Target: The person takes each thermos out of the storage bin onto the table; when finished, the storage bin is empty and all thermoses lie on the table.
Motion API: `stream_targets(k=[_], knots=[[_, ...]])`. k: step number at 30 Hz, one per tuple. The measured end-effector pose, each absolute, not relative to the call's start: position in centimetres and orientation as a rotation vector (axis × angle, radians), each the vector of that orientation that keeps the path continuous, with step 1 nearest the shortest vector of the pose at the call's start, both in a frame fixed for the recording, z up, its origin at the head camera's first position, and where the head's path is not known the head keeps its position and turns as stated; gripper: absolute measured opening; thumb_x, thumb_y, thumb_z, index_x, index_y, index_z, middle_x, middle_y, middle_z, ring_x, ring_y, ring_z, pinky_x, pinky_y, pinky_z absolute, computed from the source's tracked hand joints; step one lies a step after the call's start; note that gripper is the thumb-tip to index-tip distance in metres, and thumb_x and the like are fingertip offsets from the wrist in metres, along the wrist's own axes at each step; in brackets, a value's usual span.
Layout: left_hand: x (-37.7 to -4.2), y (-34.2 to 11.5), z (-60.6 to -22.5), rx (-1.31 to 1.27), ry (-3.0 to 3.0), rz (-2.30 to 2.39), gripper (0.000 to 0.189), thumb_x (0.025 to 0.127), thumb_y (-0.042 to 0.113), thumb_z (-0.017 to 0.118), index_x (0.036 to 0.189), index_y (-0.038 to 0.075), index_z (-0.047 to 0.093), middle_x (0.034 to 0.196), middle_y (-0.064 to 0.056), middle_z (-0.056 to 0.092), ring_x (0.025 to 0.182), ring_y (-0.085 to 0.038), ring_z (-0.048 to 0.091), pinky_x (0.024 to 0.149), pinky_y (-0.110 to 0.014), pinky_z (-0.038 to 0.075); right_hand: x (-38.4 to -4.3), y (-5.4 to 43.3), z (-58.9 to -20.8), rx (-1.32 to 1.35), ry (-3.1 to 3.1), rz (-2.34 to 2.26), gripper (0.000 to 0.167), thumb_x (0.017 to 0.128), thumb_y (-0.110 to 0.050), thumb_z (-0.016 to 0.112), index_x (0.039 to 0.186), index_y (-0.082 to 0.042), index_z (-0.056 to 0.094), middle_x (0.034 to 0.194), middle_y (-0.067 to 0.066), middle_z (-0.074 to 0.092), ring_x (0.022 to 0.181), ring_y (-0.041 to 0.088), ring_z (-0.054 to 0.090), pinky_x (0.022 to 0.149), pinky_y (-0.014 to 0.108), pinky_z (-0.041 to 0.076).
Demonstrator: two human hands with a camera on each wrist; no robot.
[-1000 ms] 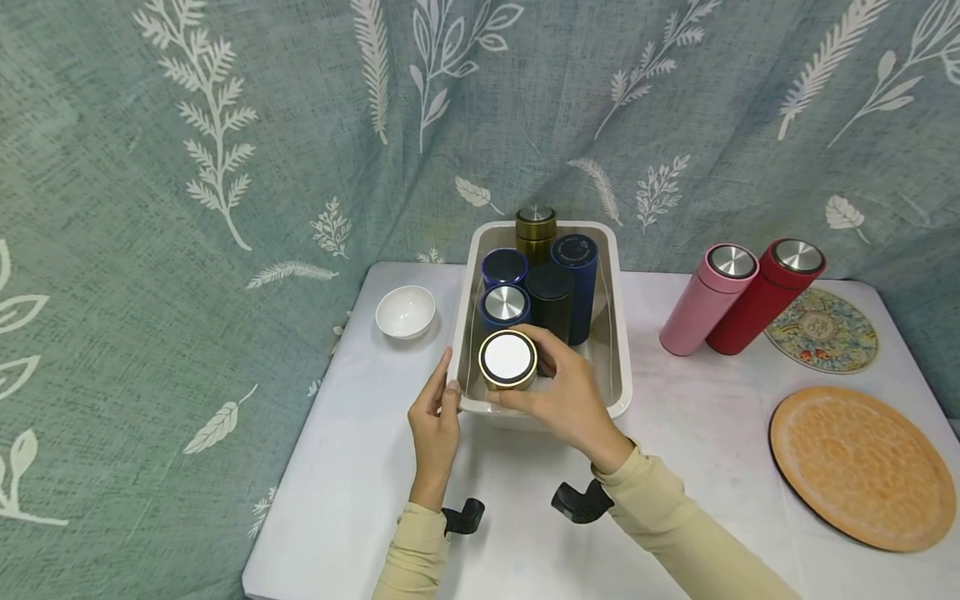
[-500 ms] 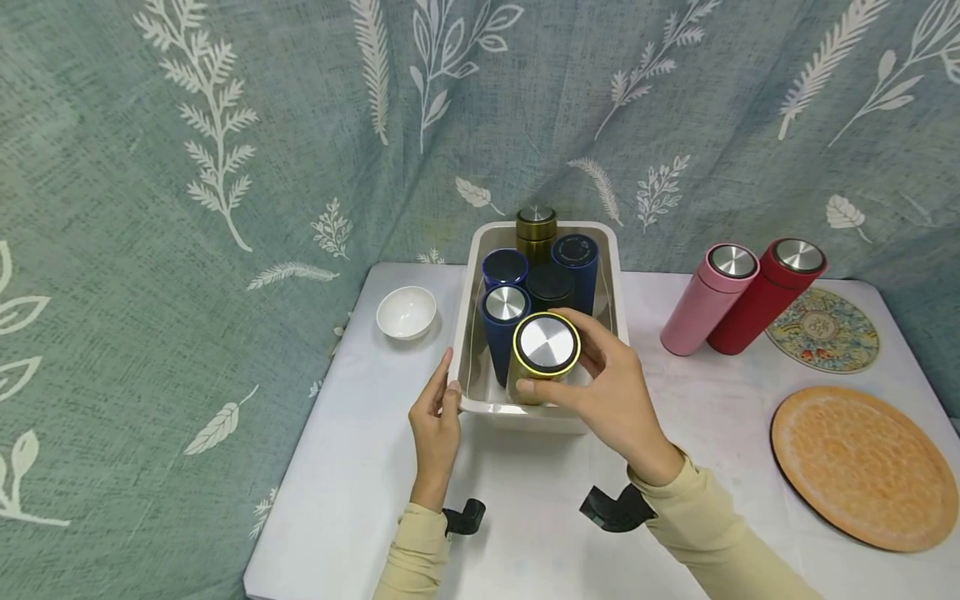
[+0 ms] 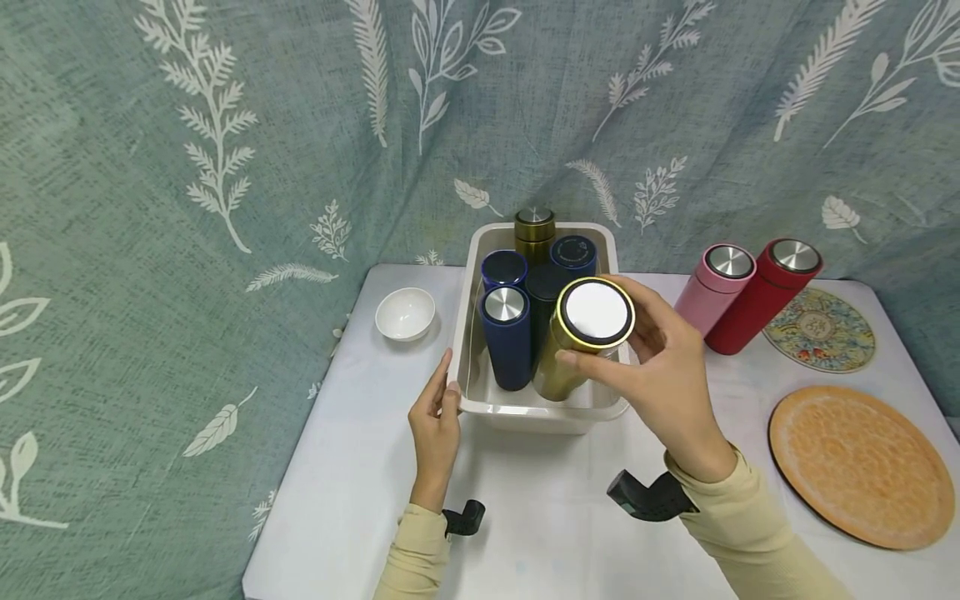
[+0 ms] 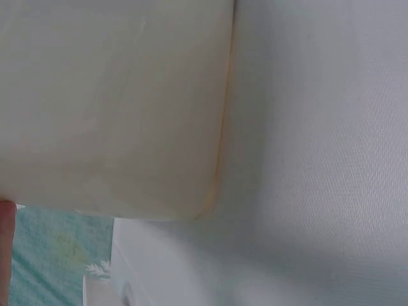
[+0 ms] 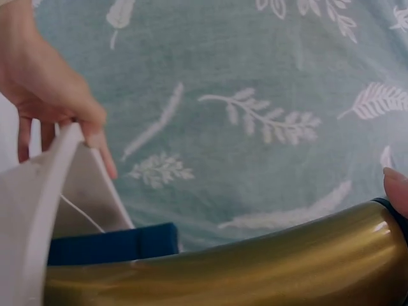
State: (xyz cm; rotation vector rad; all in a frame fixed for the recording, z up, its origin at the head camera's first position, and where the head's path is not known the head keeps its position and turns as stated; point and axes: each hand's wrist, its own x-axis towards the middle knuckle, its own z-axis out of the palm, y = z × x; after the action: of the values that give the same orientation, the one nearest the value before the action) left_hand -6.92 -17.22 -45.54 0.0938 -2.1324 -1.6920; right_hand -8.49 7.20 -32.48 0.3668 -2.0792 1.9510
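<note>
My right hand (image 3: 671,387) grips a gold thermos (image 3: 558,377) near its silver-topped lid, tilted over the front of a white plastic bin (image 3: 540,411). In the right wrist view the lower end of the gold thermos (image 5: 268,264) is hidden behind the bin wall (image 5: 19,217). At the bin's front left corner, my left hand (image 3: 435,429) holds the rim, thumb on top and fingers along the outside. Inside the bin stand a navy thermos (image 3: 510,354) with a silver lid, a black one (image 3: 546,287), two more blue ones behind, and another gold thermos (image 3: 534,233) at the back.
Right of the bin stand a pink thermos (image 3: 712,292) and a red thermos (image 3: 772,287). Beyond them lie a patterned round mat (image 3: 821,329) and an orange-brown round board (image 3: 862,467). A white bowl (image 3: 405,314) sits left of the bin, and a green leaf-print cloth (image 3: 300,125) hangs behind.
My right hand has lifted the gold thermos and carried it to the right within the bin, showing more of the navy thermos. The left hand has stayed at the rim.
</note>
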Motion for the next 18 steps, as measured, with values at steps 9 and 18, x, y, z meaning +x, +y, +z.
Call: stream_targets(k=[9,18], knots=[[-7.0,-17.3,-45.7,0.078,-2.123,-1.701,0.045,0.098,0.000,0.048,0.143,0.002,0.055,0.097,-0.029,0.063,0.063,0.001,0.044,0.063,-0.011,0.043,-8.6,8.7,-30.7,0.414,-1.751,2.067,0.073,0.064,0.018,0.083,0.132,0.001,0.062,0.121,0.008,0.069,0.106,0.018,0.065,0.089,0.017,0.055],[-7.0,-17.2,-45.6,0.061,-2.121,-1.680,0.044,0.099,0.000,0.048,0.143,0.001,0.055,0.103,-0.031,0.064,0.062,0.002,0.043,0.063,-0.011,0.044,-9.3,10.7,-30.0,0.372,-1.621,1.995,0.071,0.062,0.024,0.079,0.128,0.005,0.064,0.121,0.015,0.068,0.105,0.023,0.066,0.086,0.019,0.056]])
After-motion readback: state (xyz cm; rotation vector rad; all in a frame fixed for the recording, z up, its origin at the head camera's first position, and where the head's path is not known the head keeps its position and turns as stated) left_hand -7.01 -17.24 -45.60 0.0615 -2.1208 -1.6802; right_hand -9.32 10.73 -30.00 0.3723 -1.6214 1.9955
